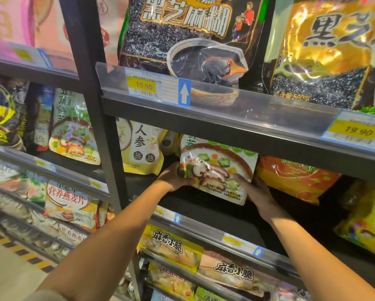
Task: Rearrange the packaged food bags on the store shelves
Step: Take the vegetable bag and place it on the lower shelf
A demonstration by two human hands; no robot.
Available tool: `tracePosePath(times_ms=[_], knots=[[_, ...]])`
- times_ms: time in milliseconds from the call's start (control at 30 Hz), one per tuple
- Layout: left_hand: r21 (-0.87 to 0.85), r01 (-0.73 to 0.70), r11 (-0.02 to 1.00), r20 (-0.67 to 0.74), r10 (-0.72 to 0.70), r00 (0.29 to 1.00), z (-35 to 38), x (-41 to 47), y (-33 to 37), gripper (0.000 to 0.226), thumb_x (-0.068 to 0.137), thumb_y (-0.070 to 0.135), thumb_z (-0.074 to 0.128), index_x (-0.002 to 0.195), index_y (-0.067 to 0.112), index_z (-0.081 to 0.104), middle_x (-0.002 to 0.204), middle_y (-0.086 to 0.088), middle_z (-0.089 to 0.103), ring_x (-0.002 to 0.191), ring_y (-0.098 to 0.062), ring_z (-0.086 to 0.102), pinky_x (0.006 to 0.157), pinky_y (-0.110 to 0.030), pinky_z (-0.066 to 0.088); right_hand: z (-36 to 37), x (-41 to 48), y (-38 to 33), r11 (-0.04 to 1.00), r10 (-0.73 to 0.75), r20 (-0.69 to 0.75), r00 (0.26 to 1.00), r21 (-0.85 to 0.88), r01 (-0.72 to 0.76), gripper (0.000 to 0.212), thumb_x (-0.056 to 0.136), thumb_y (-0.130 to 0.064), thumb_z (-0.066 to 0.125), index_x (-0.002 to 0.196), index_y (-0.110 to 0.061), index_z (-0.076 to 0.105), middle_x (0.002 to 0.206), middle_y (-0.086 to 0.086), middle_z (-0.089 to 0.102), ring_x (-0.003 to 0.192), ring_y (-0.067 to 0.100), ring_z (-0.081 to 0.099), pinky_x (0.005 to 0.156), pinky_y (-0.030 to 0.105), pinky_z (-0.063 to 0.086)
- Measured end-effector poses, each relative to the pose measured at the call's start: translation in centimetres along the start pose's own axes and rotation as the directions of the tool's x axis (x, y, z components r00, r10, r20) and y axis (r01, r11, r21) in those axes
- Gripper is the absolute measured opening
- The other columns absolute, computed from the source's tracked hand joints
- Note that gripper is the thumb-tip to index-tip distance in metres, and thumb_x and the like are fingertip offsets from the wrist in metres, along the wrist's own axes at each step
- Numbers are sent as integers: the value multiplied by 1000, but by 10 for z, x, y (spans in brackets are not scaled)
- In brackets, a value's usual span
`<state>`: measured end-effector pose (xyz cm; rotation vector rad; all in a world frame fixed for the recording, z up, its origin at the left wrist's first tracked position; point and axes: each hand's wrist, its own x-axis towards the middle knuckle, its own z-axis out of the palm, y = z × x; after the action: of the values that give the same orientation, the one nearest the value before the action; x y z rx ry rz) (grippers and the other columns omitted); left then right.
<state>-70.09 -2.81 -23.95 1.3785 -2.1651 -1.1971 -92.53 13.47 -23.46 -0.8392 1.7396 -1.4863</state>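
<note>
White shiny bag (220,168) is in the middle shelf (214,213), between a yellow bag (144,148) and an orange bag (295,179). It looks soft, light and slippery, so two hands are best. Left hand (175,177) and right hand (257,191) each grip a bottom corner, fingers curled round

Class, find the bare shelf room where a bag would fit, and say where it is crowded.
Bare board lies on the middle shelf under the held bag, between the yellow bag and the orange bag. The left hand and right hand grip that bag's lower corners. The sesame bags above and snack bags below are packed tight.
</note>
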Motion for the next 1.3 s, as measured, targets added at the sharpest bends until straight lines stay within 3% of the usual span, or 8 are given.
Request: tracePosePath(times_ms=[267, 500, 767, 933, 1000, 1100, 1200, 1300], knots=[[-88, 8, 996, -40, -12, 999, -7, -24, -4, 72, 77, 33, 91, 137, 16, 55, 136, -4, 64, 114, -22, 60, 96, -34, 49, -4, -15, 0, 999, 40, 90, 995, 22, -42, 83, 63, -60, 84, 137, -33, 58, 124, -3, 74, 113, 21, 71, 100, 53, 55], [-221, -21, 975, -63, 7, 998, -14, -49, -11, 72, 63, 33, 97, 123, 23, 59, 120, 2, 73, 112, -20, 69, 104, -44, 55, -3, -37, -7, 998, 57, 34, 998, 14, -58, 58, 78, -51, 80, 128, -29, 61, 119, 1, 75, 106, 23, 72, 95, 50, 58], [-297, -70, 952, -24, 65, 998, -32, -100, -14, 69, 78, 35, 91, 133, 19, 53, 125, 6, 65, 110, -11, 62, 91, -33, 52, -1, -89, -12, 988, 152, -8, 988, 0, -152, 40, 86, -43, 77, 114, -13, 73, 93, 2, 81, 97, 22, 73, 80, 38, 56], [-291, -113, 950, 30, 127, 991, -37, -137, -25, 49, 88, 26, 84, 121, 15, 49, 95, 11, 50, 84, -5, 52, 61, -18, 40, -7, -109, 10, 988, 154, -20, 988, -27, -154, 106, 51, -84, 83, 134, -19, 63, 127, 3, 73, 116, 26, 70, 105, 53, 52], [-307, -105, 946, 51, 126, 991, -39, -153, -32, 49, 87, 31, 84, 119, 14, 51, 97, 6, 56, 86, -12, 60, 69, -26, 50, 3, -137, 2, 990, 130, 22, 991, -57, -128, 96, 53, -83, 82, 125, -21, 67, 114, 3, 78, 107, 27, 74, 102, 53, 54], [-363, -85, 928, 68, 117, 991, -47, -178, -41, 53, 83, 44, 86, 118, 19, 55, 123, -11, 67, 113, -30, 68, 101, -55, 55, 16, -175, -7, 992, 106, 43, 993, -71, -103, 93, 56, -77, 83, 122, -15, 66, 105, 6, 80, 99, 27, 77, 94, 48, 58], [-468, -58, 882, 87, 111, 990, -50, -205, -51, 50, 86, 43, 83, 118, 17, 56, 117, -9, 69, 105, -27, 73, 98, -55, 57, 26, -208, -3, 995, 95, 27, 995, -45, -93, 88, 61, -71, 84, 124, -11, 65, 105, 9, 80, 98, 30, 77, 93, 50, 59], [-535, -18, 845, 72, 67, 995, -52, -237, -65, 49, 89, 42, 79, 123, 16, 54, 106, 4, 70, 94, -14, 73, 94, -45, 61, 41, -248, 11, 996, 61, 49, 997, 62, -64, 53, 84, -47, 76, 127, -19, 66, 108, 8, 80, 103, 31, 75, 86, 43, 59]])
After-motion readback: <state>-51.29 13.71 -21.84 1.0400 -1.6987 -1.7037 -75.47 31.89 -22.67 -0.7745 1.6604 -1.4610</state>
